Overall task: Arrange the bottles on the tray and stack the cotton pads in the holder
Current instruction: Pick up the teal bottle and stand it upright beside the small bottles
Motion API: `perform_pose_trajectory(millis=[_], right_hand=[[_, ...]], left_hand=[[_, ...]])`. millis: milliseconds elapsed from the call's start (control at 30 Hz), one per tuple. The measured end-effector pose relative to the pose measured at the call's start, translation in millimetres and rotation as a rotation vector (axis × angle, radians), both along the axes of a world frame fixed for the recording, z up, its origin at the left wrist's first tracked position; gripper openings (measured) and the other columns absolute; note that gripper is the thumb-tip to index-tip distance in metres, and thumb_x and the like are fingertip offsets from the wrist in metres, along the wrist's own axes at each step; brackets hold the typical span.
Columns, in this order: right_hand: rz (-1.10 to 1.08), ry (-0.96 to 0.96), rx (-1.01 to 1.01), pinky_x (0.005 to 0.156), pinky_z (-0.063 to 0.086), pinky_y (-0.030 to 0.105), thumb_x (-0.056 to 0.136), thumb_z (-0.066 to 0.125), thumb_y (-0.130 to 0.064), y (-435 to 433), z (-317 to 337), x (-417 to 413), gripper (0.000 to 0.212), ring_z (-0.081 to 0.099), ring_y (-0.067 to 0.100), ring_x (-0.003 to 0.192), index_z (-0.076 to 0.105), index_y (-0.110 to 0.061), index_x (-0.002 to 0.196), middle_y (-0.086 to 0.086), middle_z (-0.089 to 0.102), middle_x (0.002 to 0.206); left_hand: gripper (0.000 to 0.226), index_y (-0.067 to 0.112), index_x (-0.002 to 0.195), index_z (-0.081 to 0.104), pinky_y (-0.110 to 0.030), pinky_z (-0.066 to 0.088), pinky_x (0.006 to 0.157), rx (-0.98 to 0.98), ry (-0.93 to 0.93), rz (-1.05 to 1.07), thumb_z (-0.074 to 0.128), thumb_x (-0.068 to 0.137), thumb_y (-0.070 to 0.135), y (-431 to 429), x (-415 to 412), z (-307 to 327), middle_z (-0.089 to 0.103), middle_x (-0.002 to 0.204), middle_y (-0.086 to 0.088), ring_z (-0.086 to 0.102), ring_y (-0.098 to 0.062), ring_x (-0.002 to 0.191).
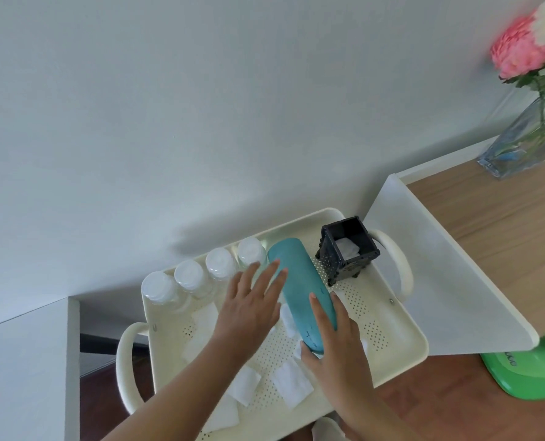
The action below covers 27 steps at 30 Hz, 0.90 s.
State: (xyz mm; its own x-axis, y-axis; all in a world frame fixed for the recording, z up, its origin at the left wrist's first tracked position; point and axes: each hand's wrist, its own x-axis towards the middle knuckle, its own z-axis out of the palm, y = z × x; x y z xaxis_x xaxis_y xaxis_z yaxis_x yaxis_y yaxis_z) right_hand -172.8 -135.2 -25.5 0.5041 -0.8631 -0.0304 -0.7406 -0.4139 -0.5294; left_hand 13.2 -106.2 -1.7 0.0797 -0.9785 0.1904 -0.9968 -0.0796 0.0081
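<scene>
A tall teal bottle (299, 291) stands on the cream perforated tray (388, 316), leaning in view. My right hand (334, 348) holds its lower part, thumb on one side and fingers on the other. My left hand (252, 300) is flat with straight fingers, its fingertips touching the bottle's left side. Several clear bottles with white caps (188, 276) stand in a row along the tray's far-left rim. A dark square holder (347, 249) at the far-right corner has white cotton pads inside. Loose cotton pads (291, 385) lie scattered on the tray's near half.
A white shelf side panel (439, 281) rises right of the tray, with a wooden surface (503, 224) beyond it. A glass vase with pink and white flowers (529, 135) stands there. A green object (529, 374) lies on the floor at right. The wall is close behind the tray.
</scene>
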Motion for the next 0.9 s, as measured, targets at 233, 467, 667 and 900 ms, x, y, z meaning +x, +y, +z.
perform_pose_trajectory(millis=[233, 467, 667, 900], right_hand=[[-0.010, -0.055, 0.013, 0.071, 0.054, 0.026, 0.067, 0.081, -0.032, -3, 3, -5, 0.096, 0.053, 0.022, 0.102, 0.026, -0.040, 0.144, 0.002, 0.035, 0.149], [0.010, -0.081, -0.059, 0.076, 0.056, 0.029, 0.069, 0.079, -0.037, -15, 25, -9, 0.080, 0.054, 0.021, 0.108, 0.038, -0.040, 0.139, -0.001, 0.040, 0.143], [0.096, -0.115, -0.151, 0.072, 0.059, 0.027, 0.069, 0.082, -0.033, -28, 70, -6, 0.066, 0.062, 0.020, 0.101, 0.054, -0.028, 0.128, 0.003, 0.052, 0.131], [0.123, -0.246, -0.167, 0.080, 0.052, 0.018, 0.080, 0.074, -0.034, -48, 104, 22, 0.043, 0.061, 0.010, 0.098, 0.062, -0.022, 0.120, -0.005, 0.057, 0.124]], left_hand=[[0.086, 0.019, 0.142, 0.045, -0.036, 0.049, 0.099, 0.107, 0.094, -0.117, 0.083, 0.068, 0.041, -11, -7, -16, 0.048, 0.148, -0.001, 0.052, -0.026, 0.130], [0.077, 0.018, 0.143, 0.044, -0.037, 0.059, 0.084, 0.068, 0.368, -0.094, 0.080, 0.075, 0.024, -21, -9, -13, 0.047, 0.148, 0.000, 0.049, -0.029, 0.131], [0.075, 0.011, 0.142, 0.046, -0.036, 0.058, 0.087, -0.030, 0.479, -0.135, 0.079, 0.077, 0.027, -23, -3, 6, 0.051, 0.144, -0.005, 0.053, -0.026, 0.126], [0.080, 0.009, 0.144, 0.042, -0.030, 0.049, 0.097, -0.082, 0.575, -0.064, 0.079, 0.076, 0.031, -24, 12, 22, 0.052, 0.144, -0.006, 0.055, -0.022, 0.125]])
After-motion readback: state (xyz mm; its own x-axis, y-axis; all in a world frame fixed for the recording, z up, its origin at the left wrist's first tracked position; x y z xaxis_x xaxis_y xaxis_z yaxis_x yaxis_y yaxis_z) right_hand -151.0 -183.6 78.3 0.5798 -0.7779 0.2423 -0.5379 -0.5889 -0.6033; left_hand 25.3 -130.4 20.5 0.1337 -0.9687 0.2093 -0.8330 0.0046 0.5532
